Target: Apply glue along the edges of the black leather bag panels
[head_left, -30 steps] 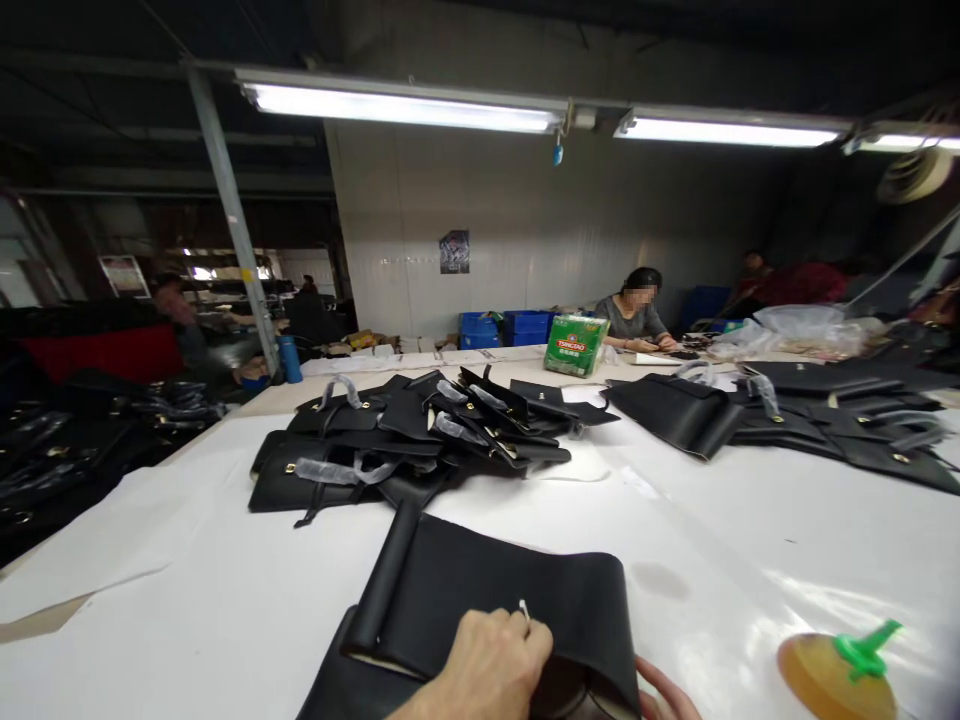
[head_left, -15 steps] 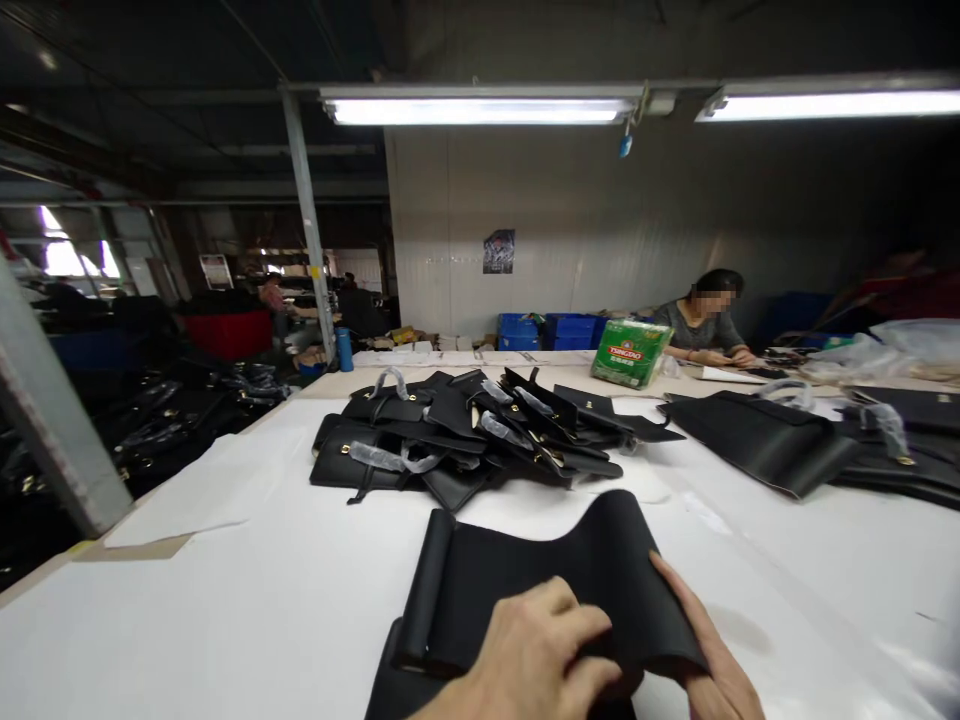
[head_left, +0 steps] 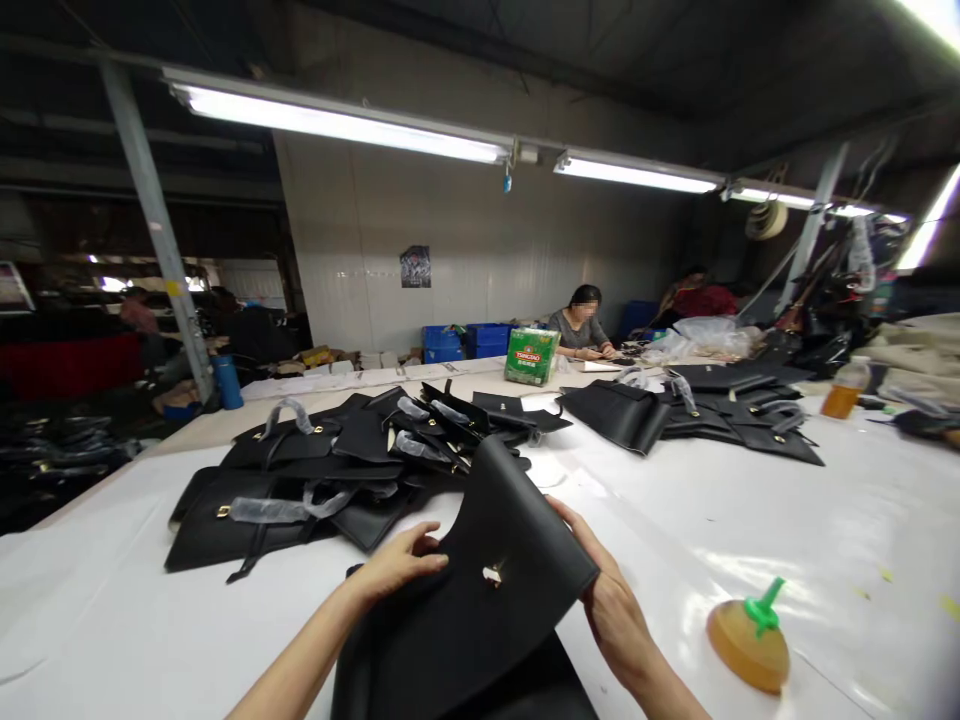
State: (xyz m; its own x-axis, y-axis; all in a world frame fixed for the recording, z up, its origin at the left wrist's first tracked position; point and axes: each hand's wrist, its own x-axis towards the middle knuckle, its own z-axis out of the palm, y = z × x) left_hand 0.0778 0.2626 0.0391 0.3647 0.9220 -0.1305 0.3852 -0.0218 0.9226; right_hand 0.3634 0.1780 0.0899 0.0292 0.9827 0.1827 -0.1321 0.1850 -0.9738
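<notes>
In front of me lies a black leather bag piece (head_left: 450,640) with a small gold metal clasp on its face. Its upper right part is bent up into a curve. My right hand (head_left: 611,600) grips that raised right edge, thumb side up, some fingers hidden behind the leather. At the left edge my left hand (head_left: 401,565) lies with thumb and fingers apart; it touches or hovers just over the leather. More black leather shows beneath the piece. Just beyond is a heap of black handbags (head_left: 300,470), their handles wrapped in clear plastic.
A squeeze bottle (head_left: 750,640) of amber liquid with a green nozzle lies at right. More black bags (head_left: 720,405) and an amber jar (head_left: 845,388) stand beyond. A green carton (head_left: 531,356) is near a seated co-worker (head_left: 581,325). White sheeting (head_left: 97,620) covers the table.
My view has swung right. The rolled black piece is opened out, and its clasp now shows. My left hand has moved from over its middle to the left edge; my right hand keeps the right edge.
</notes>
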